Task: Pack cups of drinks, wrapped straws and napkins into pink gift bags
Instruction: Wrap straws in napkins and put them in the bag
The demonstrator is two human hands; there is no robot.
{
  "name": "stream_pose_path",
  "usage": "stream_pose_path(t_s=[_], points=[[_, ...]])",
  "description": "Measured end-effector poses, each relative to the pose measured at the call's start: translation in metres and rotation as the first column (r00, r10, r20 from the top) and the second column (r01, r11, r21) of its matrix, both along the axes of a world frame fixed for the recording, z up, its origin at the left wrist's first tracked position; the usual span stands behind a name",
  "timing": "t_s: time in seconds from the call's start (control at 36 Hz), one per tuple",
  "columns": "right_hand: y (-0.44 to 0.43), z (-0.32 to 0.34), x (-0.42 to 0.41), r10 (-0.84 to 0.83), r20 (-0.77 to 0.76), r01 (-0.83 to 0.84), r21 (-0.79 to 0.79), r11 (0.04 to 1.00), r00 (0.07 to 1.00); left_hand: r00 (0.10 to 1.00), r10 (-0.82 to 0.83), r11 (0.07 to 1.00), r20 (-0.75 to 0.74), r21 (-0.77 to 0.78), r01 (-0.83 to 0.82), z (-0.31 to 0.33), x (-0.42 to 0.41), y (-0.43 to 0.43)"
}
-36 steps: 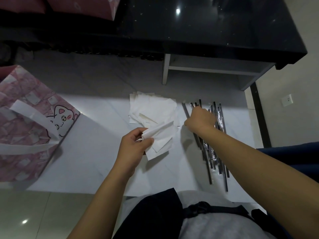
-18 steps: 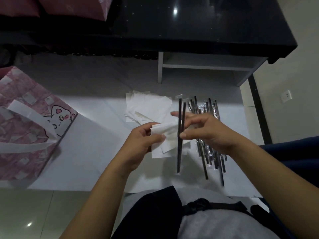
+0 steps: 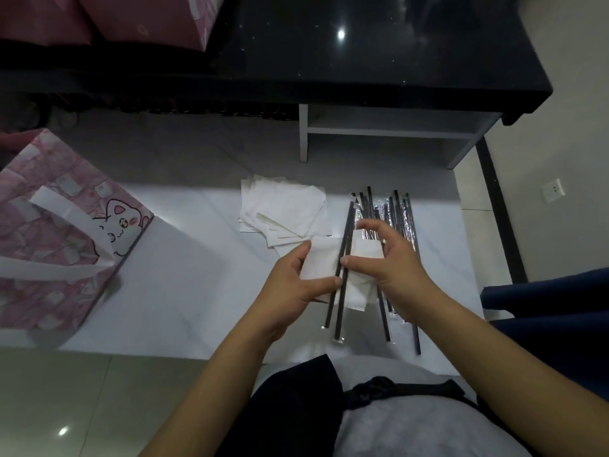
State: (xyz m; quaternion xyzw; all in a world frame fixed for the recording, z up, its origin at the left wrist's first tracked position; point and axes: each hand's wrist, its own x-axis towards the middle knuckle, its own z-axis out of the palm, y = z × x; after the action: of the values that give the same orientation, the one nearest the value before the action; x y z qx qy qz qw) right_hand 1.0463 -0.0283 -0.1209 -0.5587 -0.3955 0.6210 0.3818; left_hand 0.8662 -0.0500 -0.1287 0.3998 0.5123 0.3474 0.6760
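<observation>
While our left hand (image 3: 290, 288) grips a napkin (image 3: 319, 262), our right hand (image 3: 392, 268) pinches two wrapped straws (image 3: 347, 229) across it.
At far left sits the pink gift bag (image 3: 43, 199); we cannot see inside.

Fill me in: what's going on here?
A person sitting at a white sheet on the floor is putting together one set for packing. The left hand holds a folded napkin, and the right hand pinches two wrapped straws laid across it. The napkin pile and the spare straws lie just beyond the hands. The pink gift bag sits to the left, with neither hand near it. No cups are in view.
</observation>
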Motion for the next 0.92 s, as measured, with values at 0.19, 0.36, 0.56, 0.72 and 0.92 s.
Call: stream_pose_path(t_s=[0.19,0.36,0.56,0.72,0.92], points=[[0.004,0.016,0.024,0.124,-0.156,-0.157,-0.220,0.963,0.980,0.989,-0.121,0.992,-0.079,0.019,0.123,0.009,0.001,-0.002],[-0.004,0.019,0.045,0.197,-0.154,-0.233,-0.265,0.936,0.968,0.966,-0.224,0.974,-0.125,0.009,0.227,0.018,0.012,-0.002],[-0.018,0.006,0.067,0.050,-0.170,-0.083,-0.188,0.979,0.984,0.945,-0.174,0.973,-0.276,0.101,0.209,0.027,0.038,-0.017],[-0.029,0.002,0.086,0.154,-0.292,-0.175,-0.048,0.983,0.944,0.978,-0.104,0.964,-0.181,0.224,0.144,0.043,0.058,-0.034],[-0.032,-0.003,0.107,0.453,-0.354,-0.427,0.152,0.891,0.818,0.890,-0.153,0.982,-0.431,0.037,0.187,0.059,0.055,-0.044]])
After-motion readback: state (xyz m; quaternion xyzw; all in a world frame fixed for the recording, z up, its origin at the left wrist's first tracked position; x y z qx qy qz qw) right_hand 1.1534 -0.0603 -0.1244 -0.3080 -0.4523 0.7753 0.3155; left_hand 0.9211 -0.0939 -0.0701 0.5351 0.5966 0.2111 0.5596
